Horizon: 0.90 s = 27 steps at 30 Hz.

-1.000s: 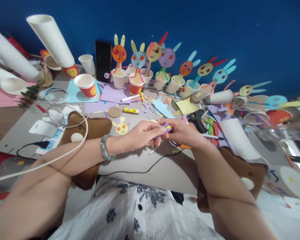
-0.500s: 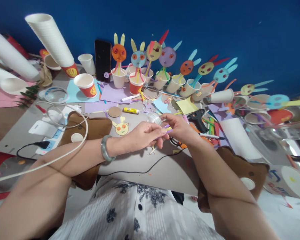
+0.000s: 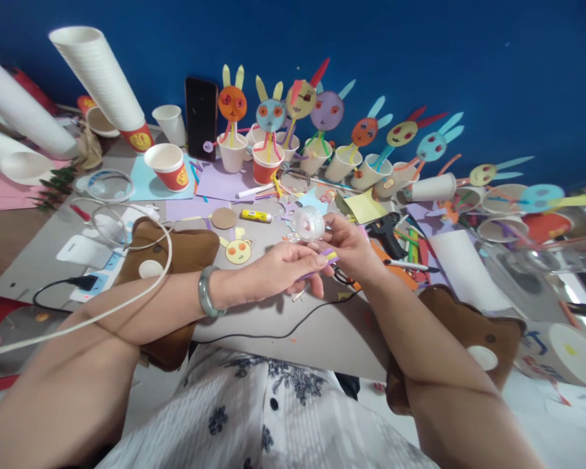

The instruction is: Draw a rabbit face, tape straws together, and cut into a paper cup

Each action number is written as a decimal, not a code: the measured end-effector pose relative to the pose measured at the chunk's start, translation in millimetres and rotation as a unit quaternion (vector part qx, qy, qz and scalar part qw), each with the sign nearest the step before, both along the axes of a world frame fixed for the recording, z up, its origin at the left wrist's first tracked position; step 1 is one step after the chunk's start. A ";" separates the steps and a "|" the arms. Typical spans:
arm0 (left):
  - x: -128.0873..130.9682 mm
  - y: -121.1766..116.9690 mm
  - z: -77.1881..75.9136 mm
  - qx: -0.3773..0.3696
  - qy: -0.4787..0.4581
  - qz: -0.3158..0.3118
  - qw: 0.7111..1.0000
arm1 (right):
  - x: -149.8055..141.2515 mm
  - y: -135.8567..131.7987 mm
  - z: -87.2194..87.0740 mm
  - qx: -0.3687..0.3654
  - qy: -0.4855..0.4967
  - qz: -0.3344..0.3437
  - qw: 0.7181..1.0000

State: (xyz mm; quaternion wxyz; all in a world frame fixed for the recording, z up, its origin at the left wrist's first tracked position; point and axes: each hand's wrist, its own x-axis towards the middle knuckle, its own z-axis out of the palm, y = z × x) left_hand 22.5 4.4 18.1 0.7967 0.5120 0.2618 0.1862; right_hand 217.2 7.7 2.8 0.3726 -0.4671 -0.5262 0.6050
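My left hand (image 3: 293, 266) pinches a purple and yellow strip (image 3: 330, 256), its end sticking out past the thumb toward my right hand. Close beside it, my right hand (image 3: 350, 244) grips a roll of clear tape (image 3: 308, 223), which stands up in front of the fingers. Both hands nearly touch above the grey table (image 3: 273, 322). Left of them lies a pale yellow rabbit-face cutout (image 3: 237, 251) with orange eyes. A yellow glue stick (image 3: 256, 216) and a round brown disc (image 3: 223, 219) are behind it.
Several paper cups with rabbit puppets, such as the orange-faced one (image 3: 233, 104), line the blue wall. A black glue gun (image 3: 387, 236) lies right of my hands. A white cable (image 3: 163, 273) crosses above my left forearm. A tall cup stack (image 3: 100, 81) leans at the left.
The roll of clear tape has come up into view in my right hand. That hand has shifted slightly up and away, while my left hand keeps its pinch on the strip.
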 end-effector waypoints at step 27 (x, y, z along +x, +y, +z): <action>2.0 -1.7 5.9 -0.054 0.047 -0.052 0.996 | 8.4 4.7 -3.8 0.134 0.103 0.111 0.979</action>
